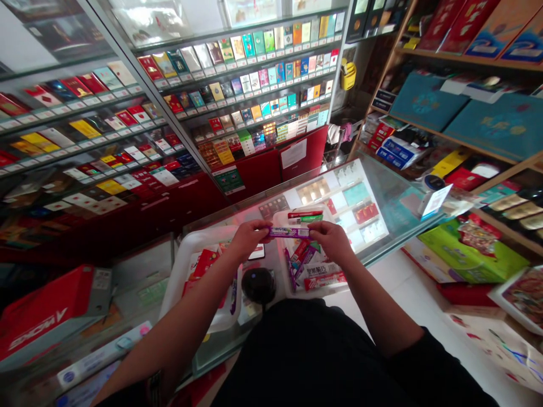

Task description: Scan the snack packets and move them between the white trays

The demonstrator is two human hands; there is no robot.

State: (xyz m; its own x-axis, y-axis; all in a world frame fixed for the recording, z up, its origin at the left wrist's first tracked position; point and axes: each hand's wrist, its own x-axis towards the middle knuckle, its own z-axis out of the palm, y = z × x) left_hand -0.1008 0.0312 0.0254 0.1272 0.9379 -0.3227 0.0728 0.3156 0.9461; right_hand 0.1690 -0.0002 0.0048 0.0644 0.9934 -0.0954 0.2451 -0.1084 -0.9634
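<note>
A narrow purple stick of wrapped candy is stretched level between my two hands. My left hand pinches its left end, and my right hand grips the right end. Below it is a white plastic bin of wrapped sticks and bars in purple, red, green and grey. Red and green sticks lie along its far side. Under my left forearm stands another white bin containing red packets and a few purple ones, partly hidden by the arm.
A glass counter holds the bins, a black rounded device and a partly covered phone. Shelves of small boxes line the wall ahead. At left sits a red box; at right, a green carton and wooden shelving.
</note>
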